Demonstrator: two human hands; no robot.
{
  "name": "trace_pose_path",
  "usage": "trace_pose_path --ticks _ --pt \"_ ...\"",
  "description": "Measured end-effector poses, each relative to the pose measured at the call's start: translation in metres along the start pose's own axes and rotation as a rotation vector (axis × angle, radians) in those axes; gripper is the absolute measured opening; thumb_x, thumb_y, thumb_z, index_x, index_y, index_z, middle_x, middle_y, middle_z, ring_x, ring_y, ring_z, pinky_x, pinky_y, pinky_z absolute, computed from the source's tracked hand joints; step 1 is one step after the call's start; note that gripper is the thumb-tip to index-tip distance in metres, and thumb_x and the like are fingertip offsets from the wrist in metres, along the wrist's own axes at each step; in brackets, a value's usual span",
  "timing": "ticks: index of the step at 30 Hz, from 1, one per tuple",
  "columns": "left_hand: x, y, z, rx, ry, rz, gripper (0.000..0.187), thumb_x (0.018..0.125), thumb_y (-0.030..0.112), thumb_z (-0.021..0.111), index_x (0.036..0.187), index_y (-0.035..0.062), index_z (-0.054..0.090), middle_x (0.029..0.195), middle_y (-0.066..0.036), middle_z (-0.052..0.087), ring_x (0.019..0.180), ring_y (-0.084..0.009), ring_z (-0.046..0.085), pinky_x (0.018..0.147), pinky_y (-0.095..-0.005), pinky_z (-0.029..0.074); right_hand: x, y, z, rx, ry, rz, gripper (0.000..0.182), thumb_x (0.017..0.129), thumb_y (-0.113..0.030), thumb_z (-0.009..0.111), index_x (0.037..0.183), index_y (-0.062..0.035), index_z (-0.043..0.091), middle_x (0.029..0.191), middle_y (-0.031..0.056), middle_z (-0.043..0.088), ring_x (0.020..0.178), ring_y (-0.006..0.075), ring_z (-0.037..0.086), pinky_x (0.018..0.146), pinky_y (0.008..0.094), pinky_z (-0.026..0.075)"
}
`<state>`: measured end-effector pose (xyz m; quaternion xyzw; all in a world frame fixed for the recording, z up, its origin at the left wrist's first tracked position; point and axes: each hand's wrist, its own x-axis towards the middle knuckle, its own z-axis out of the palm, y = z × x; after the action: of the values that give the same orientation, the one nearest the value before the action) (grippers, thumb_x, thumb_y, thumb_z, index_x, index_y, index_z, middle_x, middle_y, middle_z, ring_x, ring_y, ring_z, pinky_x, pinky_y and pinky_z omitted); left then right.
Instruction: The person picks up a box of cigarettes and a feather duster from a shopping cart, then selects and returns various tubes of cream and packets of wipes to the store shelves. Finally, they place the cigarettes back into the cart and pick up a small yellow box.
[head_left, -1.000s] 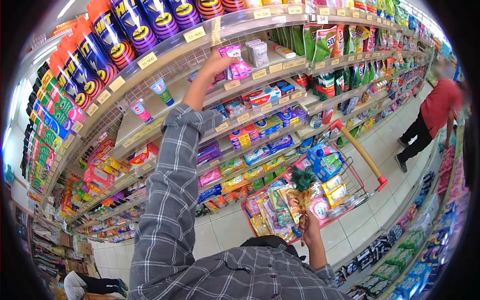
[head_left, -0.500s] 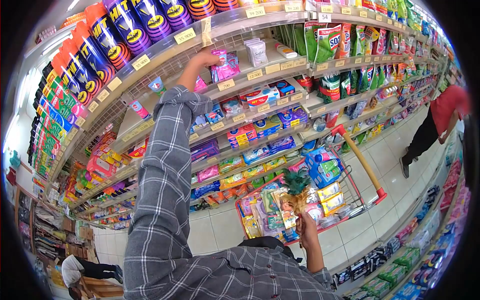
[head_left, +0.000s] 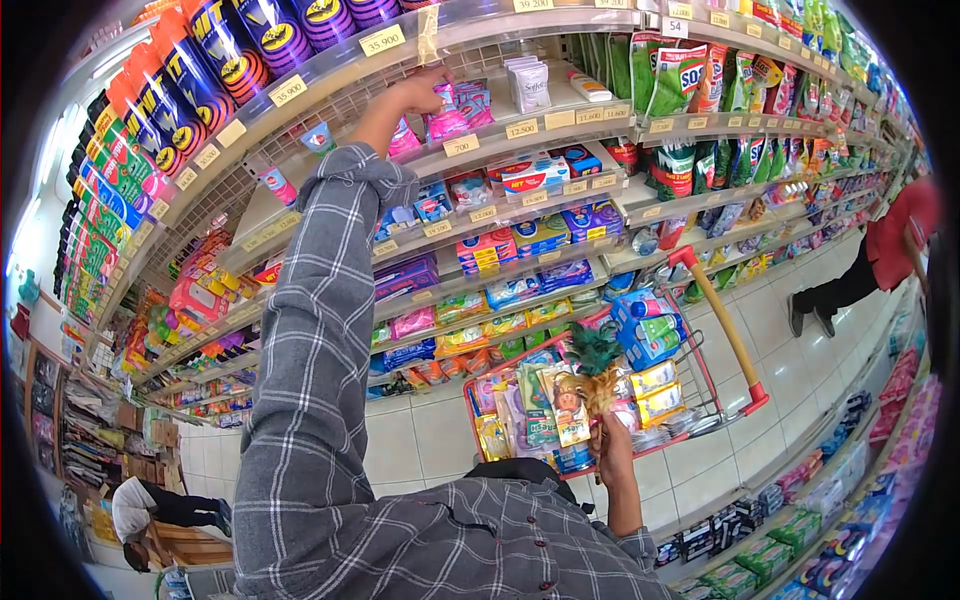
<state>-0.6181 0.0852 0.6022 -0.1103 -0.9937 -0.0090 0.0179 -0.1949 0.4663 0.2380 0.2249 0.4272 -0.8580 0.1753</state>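
My left hand (head_left: 418, 94) reaches onto a mid-height shelf, its fingers closed on the edge of a pink sachet (head_left: 446, 122). More pink and purple sachets (head_left: 474, 104) lie against it on the right. White Soffell packs (head_left: 528, 86) stand further along that shelf. Down in front of my body, my right hand (head_left: 614, 452) is wrapped round the handle of a feather duster (head_left: 597, 362). The duster's dark green and tan feathers point up, over a loaded shopping cart (head_left: 716, 395).
HIT spray cans (head_left: 240, 50) line the shelf at upper left. SOS pouches (head_left: 678, 78) fill the shelves to the right. A person in red (head_left: 895, 235) is in the aisle at right; another person (head_left: 150, 512) bends over at lower left. Lower shelving (head_left: 790, 540) runs along the right.
The view has shifted slightly. My left hand stays at the pink sachets, which sit a little differently. The person in red has shifted their legs. My right hand still holds the duster over the cart.
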Motion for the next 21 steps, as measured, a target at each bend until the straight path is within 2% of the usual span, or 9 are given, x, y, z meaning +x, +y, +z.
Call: trace_pose_path --ticks 2,5,8,11,14,17,21 --pt "0.003 -0.005 0.002 0.021 0.006 -0.002 0.092 0.065 0.03 0.078 0.143 0.0098 0.034 0.144 -0.021 0.04 0.131 -0.0354 0.041 0.107 -0.0427 0.035 0.001 0.0 0.002 -0.003 -0.012 -0.005 0.023 0.097 -0.03 0.051 0.096 -0.0082 0.057 0.065 -0.0016 0.052 0.05 0.0074 0.043 0.043 0.0218 0.031" --pt "0.002 -0.006 0.005 0.103 -0.002 -0.071 0.105 0.063 0.04 0.08 0.148 0.0091 0.025 0.153 -0.02 0.023 0.139 -0.0344 0.029 0.112 -0.0522 0.024 0.003 0.003 0.003 0.001 -0.016 -0.013 0.023 0.097 -0.03 0.05 0.096 -0.008 0.058 0.065 -0.0012 0.053 0.05 0.0074 0.044 0.043 0.0219 0.031" --pt "-0.024 0.016 0.003 0.159 0.029 -0.087 0.113 0.062 0.039 0.082 0.147 -0.0009 0.018 0.152 -0.027 0.019 0.142 -0.0383 0.02 0.115 -0.0447 0.021 0.004 0.006 0.003 0.003 -0.022 -0.018 0.022 0.097 -0.03 0.05 0.096 -0.0082 0.057 0.065 -0.0009 0.053 0.05 0.0074 0.044 0.043 0.0219 0.031" --pt "-0.026 0.026 0.005 0.184 0.003 -0.124 0.125 0.06 0.045 0.083 0.149 0.0015 0.007 0.155 -0.027 0.004 0.145 -0.0378 0.007 0.116 -0.0525 0.004 0.003 0.005 0.005 -0.011 -0.012 -0.016 0.022 0.097 -0.03 0.05 0.094 -0.0087 0.057 0.065 -0.0008 0.053 0.049 0.0075 0.043 0.043 0.0219 0.031" --pt "-0.025 0.031 0.012 0.311 0.064 -0.097 0.13 0.06 0.045 0.083 0.149 0.0024 -0.001 0.155 -0.026 0.001 0.145 -0.0365 0.007 0.114 -0.0572 -0.003 0.003 0.007 0.005 -0.005 0.001 -0.005 0.023 0.097 -0.031 0.051 0.094 -0.0089 0.057 0.065 -0.001 0.053 0.049 0.0076 0.043 0.043 0.0221 0.031" --pt "-0.033 0.043 0.008 0.39 0.038 -0.107 0.133 0.059 0.044 0.084 0.149 0.0034 -0.005 0.156 -0.024 -0.001 0.145 -0.0357 0.005 0.114 -0.0552 -0.002 0.0 0.006 0.005 0.0 0.012 -0.002 0.024 0.097 -0.032 0.051 0.094 -0.0087 0.057 0.065 -0.0014 0.052 0.05 0.0078 0.043 0.043 0.0223 0.03" --pt "-0.035 0.036 0.008 0.328 0.035 -0.133 0.13 0.062 0.05 0.08 0.15 0.004 -0.004 0.157 -0.022 0.0 0.145 -0.0355 0.006 0.115 -0.0551 0.0 -0.003 0.007 0.005 -0.019 0.025 -0.016 0.026 0.097 -0.033 0.051 0.096 -0.0078 0.058 0.065 -0.0018 0.052 0.05 0.0076 0.043 0.044 0.0223 0.03"
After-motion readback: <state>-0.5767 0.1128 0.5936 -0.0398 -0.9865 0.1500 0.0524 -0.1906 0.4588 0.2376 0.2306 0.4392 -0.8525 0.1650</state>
